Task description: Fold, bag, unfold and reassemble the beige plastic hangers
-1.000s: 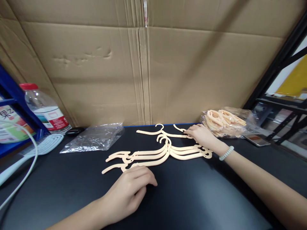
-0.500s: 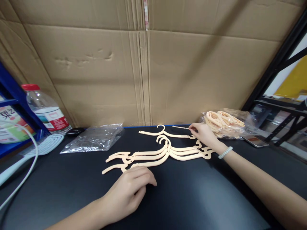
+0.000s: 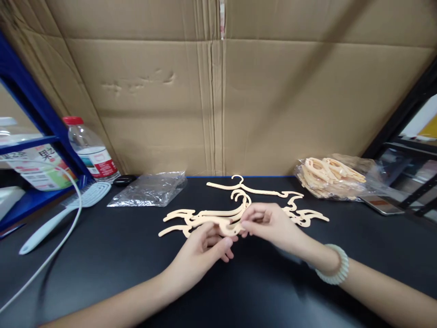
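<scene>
In front of me, both hands hold a cream plastic hanger arm piece with a hooked, holed end. My left hand pinches it from the left, fingers beneath and thumb in front. My right hand, with a pale coiled band on the wrist, grips its right end between thumb and fingertips. Just behind lie several cream folding hangers bunched together, their hooks overlapping, partly hidden by my hands. Farther back rests a single hanger, with a curved end piece at its right.
At the right are a plastic bag of cream hanger parts and a phone. On the left lie an empty clear bag, a hairbrush, a white cable and a red-capped bottle. Cardboard stands behind.
My right hand has come from the back of the table to the middle with a piece. My left hand has risen and turned to hold it too. The view has shifted left.
</scene>
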### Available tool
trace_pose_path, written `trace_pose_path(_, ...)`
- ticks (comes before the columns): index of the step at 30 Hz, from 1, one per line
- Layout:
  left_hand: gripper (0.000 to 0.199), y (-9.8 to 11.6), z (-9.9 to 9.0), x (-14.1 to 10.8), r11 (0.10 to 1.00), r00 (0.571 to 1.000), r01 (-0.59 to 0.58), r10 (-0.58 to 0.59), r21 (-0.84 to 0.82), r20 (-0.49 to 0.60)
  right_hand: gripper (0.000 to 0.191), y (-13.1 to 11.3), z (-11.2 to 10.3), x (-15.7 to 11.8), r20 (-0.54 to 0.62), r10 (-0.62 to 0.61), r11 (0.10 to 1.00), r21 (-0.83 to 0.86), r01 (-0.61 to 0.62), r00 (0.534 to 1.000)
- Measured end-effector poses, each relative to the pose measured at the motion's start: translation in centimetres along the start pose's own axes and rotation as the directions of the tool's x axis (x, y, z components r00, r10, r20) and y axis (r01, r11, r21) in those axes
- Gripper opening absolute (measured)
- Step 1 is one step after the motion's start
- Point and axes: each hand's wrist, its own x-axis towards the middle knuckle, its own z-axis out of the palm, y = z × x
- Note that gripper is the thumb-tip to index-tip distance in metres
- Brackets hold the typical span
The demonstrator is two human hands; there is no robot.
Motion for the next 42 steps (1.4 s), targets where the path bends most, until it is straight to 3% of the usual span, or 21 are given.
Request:
trace_pose_path(3,0.033,-0.1,0.2,0.0,1.0,1.0,-0.006,0.006,-0.021,-0.017,0.013,-0.2,0.7,-0.4,0.089,-0.035,0.998,-0.048,0.039,0.995)
trace_pose_path(6,0.034,0.0,0.0,0.0,0.994,0.999,0.032,-0.035,-0.104,-0.029,0.015,0.0,-1.9,0.4,0.037,-0.169,0.924,-0.342,0.171,0.985)
trace_pose_path(8,0.033,0.2,-0.3,-0.1,0.99,0.997,0.046,-0.053,-0.131,-0.05,0.018,0.5,-5.1,1.3,-0.04,-0.301,0.745,-0.633,0.209,0.953)
trace_pose_path(11,0.031,0.6,-0.8,-0.1,0.995,0.994,0.009,-0.02,-0.103,-0.107,0.019,2.3,-10.1,2.5,-0.098,-0.369,0.441,-0.894,0.081,0.924)
trace_pose_path(13,0.029,0.8,-1.1,0.0,0.996,0.99,-0.016,0.004,-0.087,-0.143,0.02,3.6,-12.3,3.0,-0.073,-0.322,0.335,-0.941,0.042,0.944)
trace_pose_path(15,0.027,1.0,-1.4,0.0,0.997,0.986,-0.027,0.014,-0.077,-0.164,0.018,4.5,-13.2,3.2,-0.027,-0.269,0.292,-0.955,0.055,0.963)
trace_pose_path(20,0.02,1.3,-2.0,0.3,0.999,0.976,-0.007,-0.002,-0.041,-0.218,0.014,4.7,-12.6,3.3,-0.022,-0.272,0.282,-0.958,0.058,0.962)
trace_pose_path(27,0.027,2.1,-3.7,1.2,0.971,0.933,-0.051,-0.038,-0.235,-0.359,0.005,2.9,-12.8,2.0,-0.118,-0.377,0.458,-0.886,0.074,0.918)
trace_pose_path(29,0.029,2.3,-4.3,1.6,0.95,0.923,-0.084,-0.039,-0.3,-0.382,0.012,2.2,-13.0,1.4,-0.117,-0.394,0.513,-0.851,0.113,0.912)
trace_pose_path(34,0.024,2.2,-5.1,2.0,0.914,0.932,-0.125,-0.026,-0.386,-0.362,0.02,0.5,-13.0,0.2,-0.054,-0.383,0.525,-0.834,0.169,0.922)
trace_pose_path(42,0.019,2.6,-4.8,1.7,0.869,0.971,-0.039,-0.083,-0.493,-0.223,0.02,-0.6,-11.9,-0.1,0.036,-0.368,0.491,-0.841,0.227,0.929)
